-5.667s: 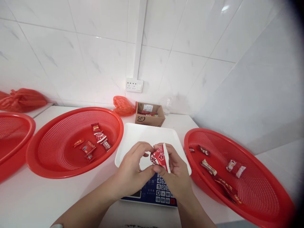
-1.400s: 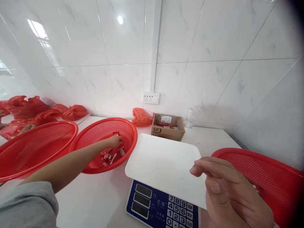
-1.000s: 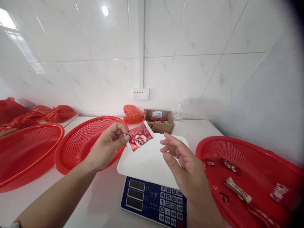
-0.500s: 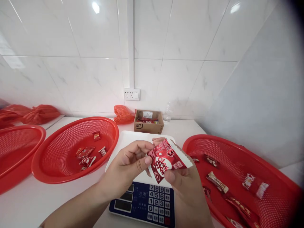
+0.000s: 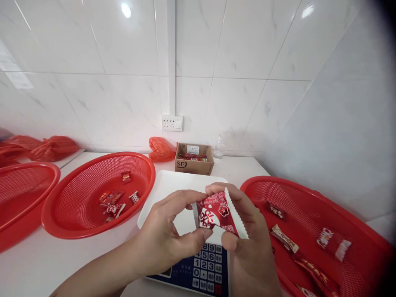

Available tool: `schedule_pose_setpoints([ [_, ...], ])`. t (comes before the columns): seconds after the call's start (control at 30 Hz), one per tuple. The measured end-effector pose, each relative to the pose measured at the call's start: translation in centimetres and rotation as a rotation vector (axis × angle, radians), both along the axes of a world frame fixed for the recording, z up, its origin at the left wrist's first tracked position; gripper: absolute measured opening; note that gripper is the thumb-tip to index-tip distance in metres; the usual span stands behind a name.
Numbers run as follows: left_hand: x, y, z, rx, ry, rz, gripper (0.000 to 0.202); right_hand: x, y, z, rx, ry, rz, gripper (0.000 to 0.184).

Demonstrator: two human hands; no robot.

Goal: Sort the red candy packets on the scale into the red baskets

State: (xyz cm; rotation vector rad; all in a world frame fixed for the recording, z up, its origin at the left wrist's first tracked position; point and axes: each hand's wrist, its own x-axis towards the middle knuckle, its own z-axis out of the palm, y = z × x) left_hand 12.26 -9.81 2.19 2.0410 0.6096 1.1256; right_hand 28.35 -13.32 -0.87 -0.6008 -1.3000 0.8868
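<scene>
Between my two hands is a red snack packet [image 5: 218, 211] with white crimped ends, printed with white lettering and a flower. My left hand [image 5: 176, 225] pinches its left part, thumb below and fingers above. Around the right part my right hand [image 5: 247, 222] is closed, its thumb at the lower edge and fingers behind. Directly beneath the hands stands a digital scale [image 5: 206, 272] with a blue keypad and a white weighing pan [image 5: 173, 179]. My forearm and hands hide part of its display.
A red basket [image 5: 99, 235] with several small packets stands left, another red basket [image 5: 51, 181] beyond it. At right, a third red basket [image 5: 340, 214] holds wrapped snacks. Behind the scale are a cardboard box [image 5: 194, 166], a red plastic bag [image 5: 161, 150] and a clear bottle [image 5: 219, 146].
The packet has tilted and dropped slightly, its right crimped end now steeper. My left thumb has moved down and right to its lower edge, and the fingers reach over its top.
</scene>
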Motion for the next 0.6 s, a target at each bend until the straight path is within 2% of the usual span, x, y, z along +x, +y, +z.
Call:
schedule_pose_setpoints([
  [0.13,0.07,-0.32,0.1,0.093,0.051,0.003,0.04,0.15,0.26,-0.29,0.077,-0.005,-0.079,0.035],
  [0.23,0.12,-0.3,0.04,0.12,0.094,-0.007,0.045,0.15,0.55,-0.36,0.101,-0.002,-0.099,0.035],
  [0.4,-0.07,0.01,0.01,0.187,0.116,-0.012,0.031,0.15,0.61,-0.23,0.176,-0.072,-0.199,0.031],
  [0.5,-0.35,0.15,0.05,0.272,0.135,-0.004,0.029,0.12,0.66,-0.28,0.19,-0.055,-0.19,0.027],
  [0.6,-0.61,0.18,0.22,0.254,0.155,0.016,0.03,0.03,0.84,-0.32,0.131,-0.058,-0.153,0.029],
])
